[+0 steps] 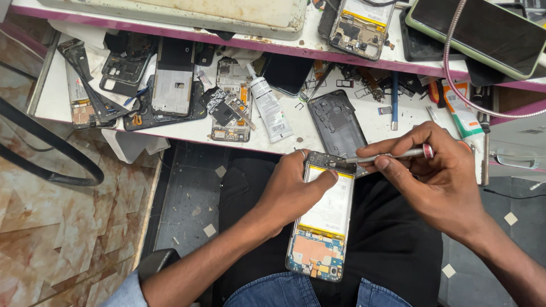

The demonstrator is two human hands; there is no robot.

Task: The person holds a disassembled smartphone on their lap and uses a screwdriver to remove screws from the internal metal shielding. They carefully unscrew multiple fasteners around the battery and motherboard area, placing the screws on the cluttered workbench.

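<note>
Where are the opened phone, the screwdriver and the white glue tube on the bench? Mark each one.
opened phone (325,211): head view, on its white battery.
screwdriver (392,154): head view, on the silver shaft in the right hand.
white glue tube (268,108): head view, on the tube's body.

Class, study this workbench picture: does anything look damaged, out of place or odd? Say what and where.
Yes. The phone in the left hand lies open, back cover gone, battery and circuit boards bare. On the bench, stripped phone frames lie heaped and askew beside a white tube.

cluttered white workbench (187,132) with pink edge above brown marbled floor tiles (62,227)
</note>
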